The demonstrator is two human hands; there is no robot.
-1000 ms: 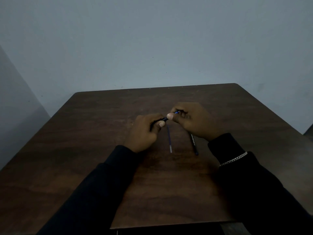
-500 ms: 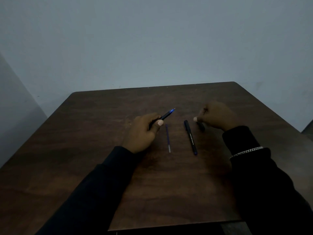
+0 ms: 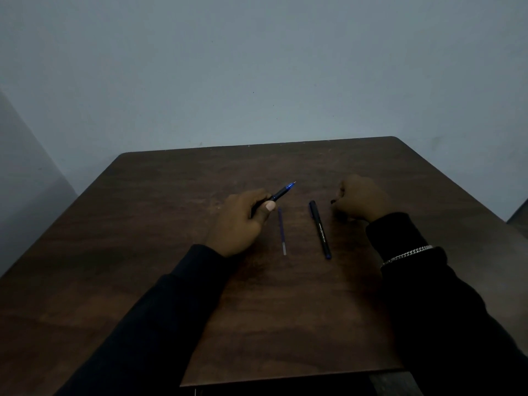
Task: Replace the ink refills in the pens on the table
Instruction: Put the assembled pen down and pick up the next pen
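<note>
1. While the left hand (image 3: 240, 221) is resting on the dark wooden counter (image 3: 143, 252), an uncapped pen (image 3: 281, 192) is being gripped in its closed fingers (image 3: 270, 206), with the blue tip angled up and away to the right.
2. A thin blue ink refill (image 3: 281, 231) is being left flat on the counter just right of the left thumb, its pale end pointing back toward the person.
3. A second pen, capped (image 3: 320, 228), is lying further right, between the refill and the right hand (image 3: 361, 200), apart from both and roughly parallel to the refill.
4. The right hand is being held curled on the counter, fingers drawn in narrow; a small dark piece (image 3: 333, 201) is showing at its fingertips, but whether it is being pinched cannot be told.
5. Dark sleeves (image 3: 445, 310) are being worn on both arms, and a silver chain bracelet (image 3: 407, 255) is showing at the right wrist.
6. A plain grey-blue wall (image 3: 257, 67) is standing behind the far edge of the counter, well beyond both sets of fingers.
</note>
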